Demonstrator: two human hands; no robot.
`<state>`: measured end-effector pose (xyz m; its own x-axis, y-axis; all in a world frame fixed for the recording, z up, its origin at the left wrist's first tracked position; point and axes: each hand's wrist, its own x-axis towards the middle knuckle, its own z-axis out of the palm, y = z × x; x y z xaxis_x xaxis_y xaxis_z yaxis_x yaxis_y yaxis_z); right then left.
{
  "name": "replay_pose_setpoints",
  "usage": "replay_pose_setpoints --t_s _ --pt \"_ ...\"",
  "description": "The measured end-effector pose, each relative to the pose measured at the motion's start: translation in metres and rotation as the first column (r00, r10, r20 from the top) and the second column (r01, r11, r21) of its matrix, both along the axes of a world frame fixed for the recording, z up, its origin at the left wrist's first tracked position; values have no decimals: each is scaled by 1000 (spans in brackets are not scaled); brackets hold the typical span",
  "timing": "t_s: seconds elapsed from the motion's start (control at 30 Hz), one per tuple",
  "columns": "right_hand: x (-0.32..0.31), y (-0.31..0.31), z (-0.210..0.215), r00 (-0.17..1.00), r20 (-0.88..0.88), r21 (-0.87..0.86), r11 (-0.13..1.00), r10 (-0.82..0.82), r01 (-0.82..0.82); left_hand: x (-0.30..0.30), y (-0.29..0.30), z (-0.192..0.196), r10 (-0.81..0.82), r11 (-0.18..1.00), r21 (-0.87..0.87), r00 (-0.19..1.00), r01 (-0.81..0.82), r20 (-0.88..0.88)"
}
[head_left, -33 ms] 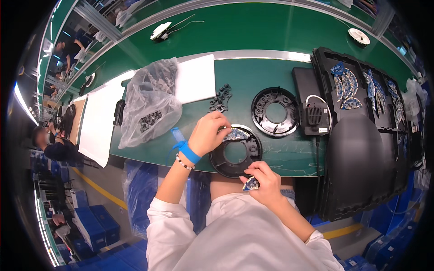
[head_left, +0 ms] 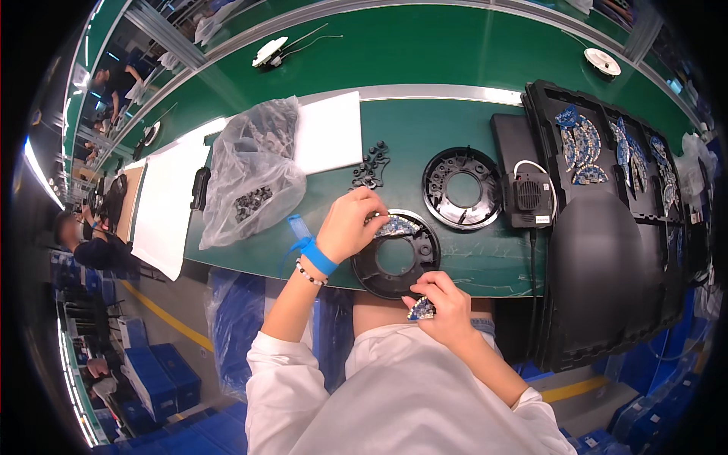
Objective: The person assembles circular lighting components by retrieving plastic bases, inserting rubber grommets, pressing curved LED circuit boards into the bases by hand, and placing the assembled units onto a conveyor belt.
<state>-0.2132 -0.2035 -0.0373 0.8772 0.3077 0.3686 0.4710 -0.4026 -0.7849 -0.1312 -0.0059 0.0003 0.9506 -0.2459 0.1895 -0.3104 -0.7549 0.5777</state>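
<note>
A black ring-shaped housing lies at the bench's front edge, partly over it. A curved blue circuit board sits along its far side. My left hand, with a blue wrist strap and a beaded bracelet, is closed on that board's left end; its fingertips are partly hidden. My right hand grips a second circuit board just off the near right side of the housing. Most of that second board is covered by the fingers and palm.
Another black ring housing holds small round parts. Loose black rubber parts lie left of it, beside a clear bag of black pieces. To the right stand a small black fan device and a black tray with several circuit boards.
</note>
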Motion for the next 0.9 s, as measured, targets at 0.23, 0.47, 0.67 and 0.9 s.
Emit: replay_pose_setpoints --t_s 0.23,0.47,0.67,0.9 --pt "0 0 0 1000 -3 -2 1000 -7 7 -12 -5 8 -66 996 56 998 65 13" --pt "1 -1 -2 1000 22 4 1000 13 -13 -12 -17 4 -36 989 142 998 28 51" --pt "1 -6 -2 996 17 6 996 92 -92 -21 -23 -1 -64 977 208 990 37 126" --pt "4 -16 6 977 -31 44 977 211 -210 -23 -28 -5 -58 990 138 978 31 199"
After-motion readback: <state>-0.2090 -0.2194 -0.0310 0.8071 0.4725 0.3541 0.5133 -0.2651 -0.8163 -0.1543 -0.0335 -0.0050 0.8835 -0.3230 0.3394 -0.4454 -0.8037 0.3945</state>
